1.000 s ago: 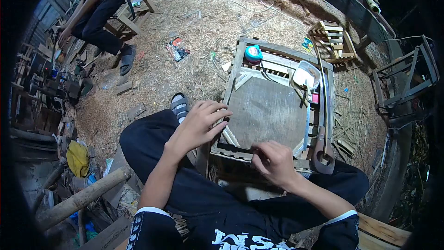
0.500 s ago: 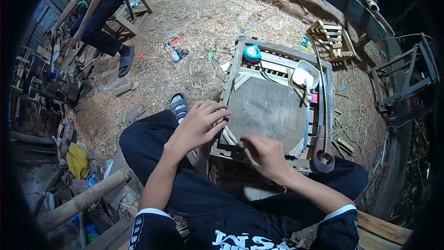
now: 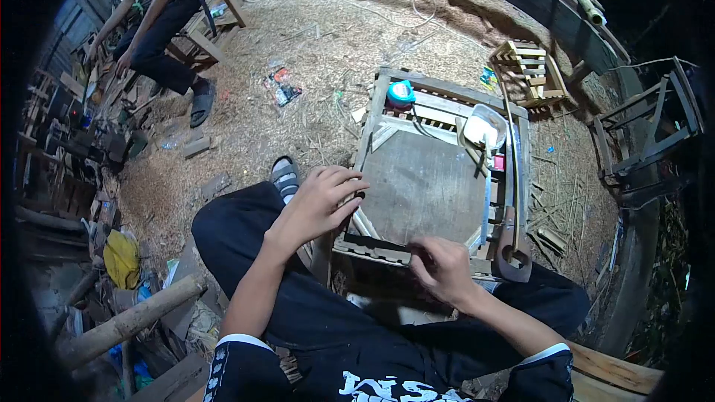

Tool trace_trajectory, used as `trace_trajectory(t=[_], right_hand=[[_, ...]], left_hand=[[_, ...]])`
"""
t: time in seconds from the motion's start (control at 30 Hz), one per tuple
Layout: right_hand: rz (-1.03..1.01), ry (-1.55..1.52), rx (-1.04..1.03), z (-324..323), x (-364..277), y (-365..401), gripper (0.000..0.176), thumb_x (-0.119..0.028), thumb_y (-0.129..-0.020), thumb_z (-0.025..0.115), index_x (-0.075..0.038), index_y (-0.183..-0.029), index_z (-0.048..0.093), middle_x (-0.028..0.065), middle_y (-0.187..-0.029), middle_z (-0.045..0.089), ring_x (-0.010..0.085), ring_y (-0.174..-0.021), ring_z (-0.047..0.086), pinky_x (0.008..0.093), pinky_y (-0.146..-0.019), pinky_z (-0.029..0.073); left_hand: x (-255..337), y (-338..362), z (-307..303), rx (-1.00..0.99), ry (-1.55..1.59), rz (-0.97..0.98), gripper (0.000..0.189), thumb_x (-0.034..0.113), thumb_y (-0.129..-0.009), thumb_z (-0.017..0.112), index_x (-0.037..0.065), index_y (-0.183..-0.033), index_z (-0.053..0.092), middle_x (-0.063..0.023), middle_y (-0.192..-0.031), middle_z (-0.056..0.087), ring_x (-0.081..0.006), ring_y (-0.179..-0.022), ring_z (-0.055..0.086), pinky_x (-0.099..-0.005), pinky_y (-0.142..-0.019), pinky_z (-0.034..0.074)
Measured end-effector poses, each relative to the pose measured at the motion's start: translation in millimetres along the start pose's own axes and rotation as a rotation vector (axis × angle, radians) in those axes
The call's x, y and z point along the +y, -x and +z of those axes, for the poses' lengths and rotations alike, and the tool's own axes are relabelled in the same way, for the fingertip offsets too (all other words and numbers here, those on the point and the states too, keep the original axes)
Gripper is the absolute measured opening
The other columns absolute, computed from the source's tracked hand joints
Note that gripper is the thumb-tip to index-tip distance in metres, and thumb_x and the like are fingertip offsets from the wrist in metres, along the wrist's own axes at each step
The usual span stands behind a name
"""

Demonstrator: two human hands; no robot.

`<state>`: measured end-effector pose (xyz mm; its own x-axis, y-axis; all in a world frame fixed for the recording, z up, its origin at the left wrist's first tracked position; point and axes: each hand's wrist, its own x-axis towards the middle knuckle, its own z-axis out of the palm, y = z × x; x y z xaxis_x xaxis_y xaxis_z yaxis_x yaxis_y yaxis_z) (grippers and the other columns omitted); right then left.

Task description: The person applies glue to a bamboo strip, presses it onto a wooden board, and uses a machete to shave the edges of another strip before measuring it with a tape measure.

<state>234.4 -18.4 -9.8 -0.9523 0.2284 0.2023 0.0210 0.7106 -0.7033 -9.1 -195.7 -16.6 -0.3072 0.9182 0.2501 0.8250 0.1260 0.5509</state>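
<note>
Right hand has moved rightward, fingers curled, any grip unclear; the left hand, loosely open, sits to its left. Just beyond the right hand lies the wooden board, seemingly stiff, fairly light, best held by opposite edges.

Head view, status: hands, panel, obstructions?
Left hand at left side of wooden frame; right hand at near edge. Panel flat. Tape measure, tub clear of hands.

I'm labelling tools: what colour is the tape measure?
The tape measure is mostly turquoise, seen best in the head view.
</note>
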Motion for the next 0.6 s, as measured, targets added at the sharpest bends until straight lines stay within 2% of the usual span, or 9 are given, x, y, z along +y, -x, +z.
trace_trajectory(t=[0.07,0.2,0.33,0.53,0.6], right_hand=[[-0.015,0.022,0.033,-3.3,-2.1,-2.5,0.023,-0.006,-0.085,0.074,-0.003,-0.107,0.069,0.0141,-0.087,0.072,0.0331,-0.078,0.071,0.043,-0.068,0.056],[-0.074,0.063,0.084,-5.0,-2.1,-7.6,0.028,-0.004,-0.086,0.074,-0.004,-0.114,0.068,0.0142,-0.093,0.072,0.0325,-0.083,0.071,0.0437,-0.071,0.056],[-0.135,0.156,0.079,-7.3,8.6,-7.3,0.029,-0.005,-0.086,0.074,-0.003,-0.114,0.068,0.0135,-0.096,0.072,0.0319,-0.085,0.071,0.0426,-0.072,0.056],[-0.053,0.195,0.121,-35.1,20.4,-2.0,0.031,-0.007,-0.087,0.074,-0.001,-0.116,0.067,0.0147,-0.098,0.072,0.0327,-0.086,0.07,0.0425,-0.073,0.056],[-0.035,0.209,0.152,-46.3,24.9,-2.2,0.032,-0.008,-0.087,0.073,-0.001,-0.118,0.067,0.0151,-0.099,0.072,0.0333,-0.087,0.07,0.0431,-0.074,0.056]], left_hand=[[3.3,-3.9,0.7,-0.008,-0.009,0.009,0.033,0.017,-0.095,0.073,0.008,-0.127,0.072,-0.0119,-0.134,0.067,-0.0307,-0.127,0.059,-0.0432,-0.11,0.043],[12.5,-11.7,4.1,0.016,0.001,0.043,0.034,0.015,-0.093,0.075,0.007,-0.127,0.071,-0.0105,-0.129,0.069,-0.03,-0.123,0.061,-0.0426,-0.108,0.043],[15.6,-18.4,9.4,0.003,0.041,0.085,0.037,0.012,-0.091,0.076,0.007,-0.128,0.071,-0.0107,-0.127,0.07,-0.0298,-0.122,0.062,-0.0429,-0.108,0.043],[20.9,-34.8,19.1,-0.059,0.047,0.112,0.037,0.009,-0.091,0.075,0.008,-0.128,0.07,-0.0105,-0.126,0.071,-0.0305,-0.12,0.063,-0.0443,-0.108,0.044],[25.4,-42.6,24.2,-0.047,0.039,0.165,0.032,0.012,-0.091,0.075,0.008,-0.123,0.071,-0.0091,-0.124,0.071,-0.0294,-0.116,0.064,-0.0433,-0.104,0.045]])
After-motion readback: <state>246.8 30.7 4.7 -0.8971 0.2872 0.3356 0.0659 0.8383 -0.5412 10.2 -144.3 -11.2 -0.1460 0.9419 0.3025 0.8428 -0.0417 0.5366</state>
